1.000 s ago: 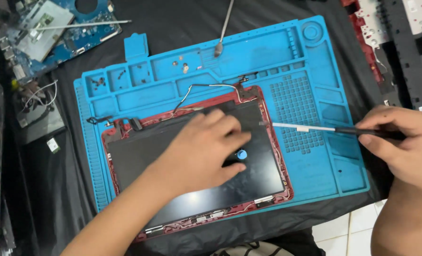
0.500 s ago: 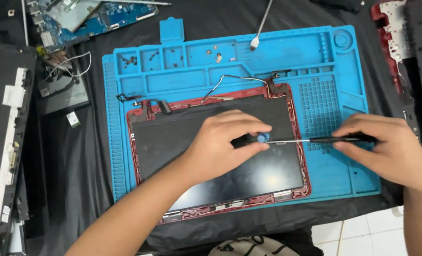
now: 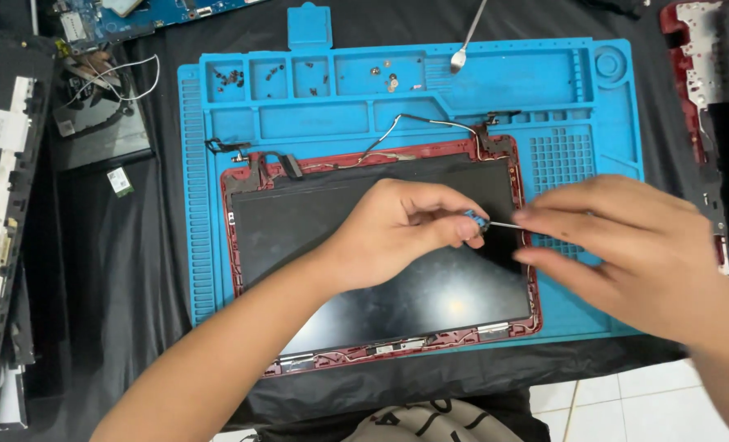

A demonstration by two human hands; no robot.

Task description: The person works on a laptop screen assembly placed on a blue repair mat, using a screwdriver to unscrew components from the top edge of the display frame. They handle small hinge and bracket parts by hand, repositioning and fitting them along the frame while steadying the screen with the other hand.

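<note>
A laptop screen panel (image 3: 356,270) in a red lid frame (image 3: 430,348) lies on a blue silicone work mat (image 3: 209,245). My left hand (image 3: 397,233) rests over the middle of the panel, its fingertips pinching a small blue-tipped piece (image 3: 472,218) at the end of a thin metal shaft (image 3: 504,224). My right hand (image 3: 626,245) hovers over the panel's right edge, fingers closed around that screwdriver, whose handle is hidden under the hand. Hinges and thin cables (image 3: 414,124) run along the frame's top edge.
Small screws (image 3: 229,78) lie in the mat's top compartments. A metal spudger (image 3: 467,37) lies at the top. A circuit board (image 3: 127,16) and a fan (image 3: 94,98) sit at the upper left, a black laptop casing (image 3: 4,205) at the left, red casing parts (image 3: 700,74) at the right.
My hands have come together over the panel's right side. The right hand slid left along the screwdriver, and the left fingertips now pinch its blue tip. The view shifted slightly.
</note>
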